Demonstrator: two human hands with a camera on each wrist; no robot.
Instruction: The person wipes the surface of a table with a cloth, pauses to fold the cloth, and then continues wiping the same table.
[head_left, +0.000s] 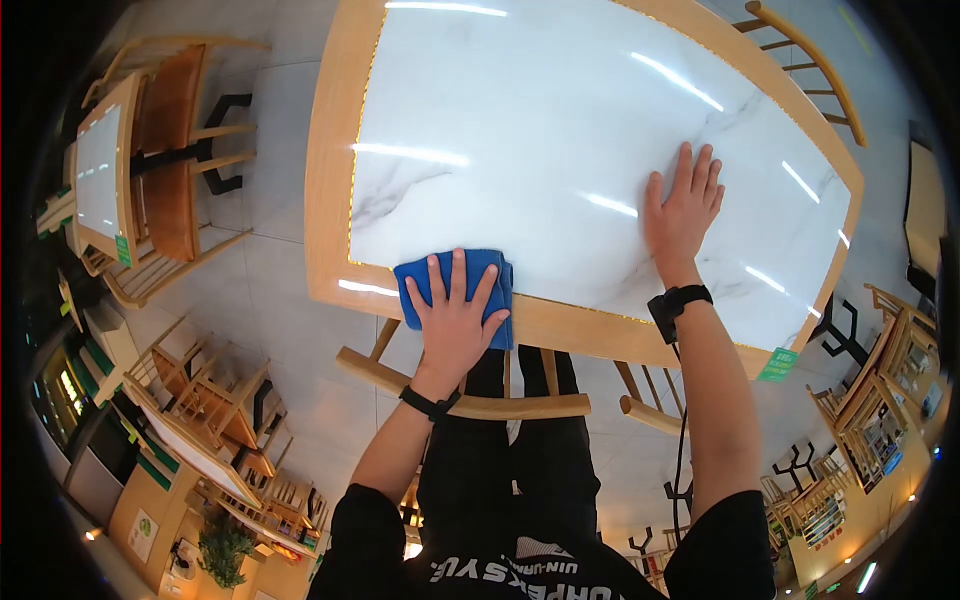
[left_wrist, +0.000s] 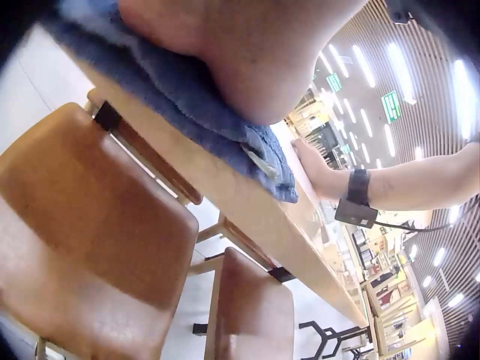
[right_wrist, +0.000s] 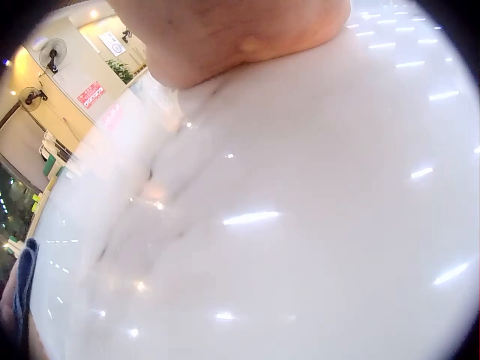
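A folded blue cloth (head_left: 407, 283) lies over the near left corner of a table with a glossy white marbled top (head_left: 540, 200) and a wooden rim. On the cloth rests my left hand (head_left: 455, 325), its fingers spread and straight. In the left wrist view the cloth (left_wrist: 172, 94) shows thick, layered edges beneath the heel of that hand, with a small pale tag. My right hand (head_left: 682, 215) lies flat on the white top farther right, fingers extended, holding nothing. The right wrist view shows its heel (right_wrist: 247, 45) against the reflective surface.
A wooden chair (head_left: 460, 400) stands at the table's near edge, between it and my legs. Brown chair seats (left_wrist: 90, 232) show below the rim. A green sticker (head_left: 777, 364) marks the near right corner. A cable (head_left: 682, 450) hangs from the right wrist camera.
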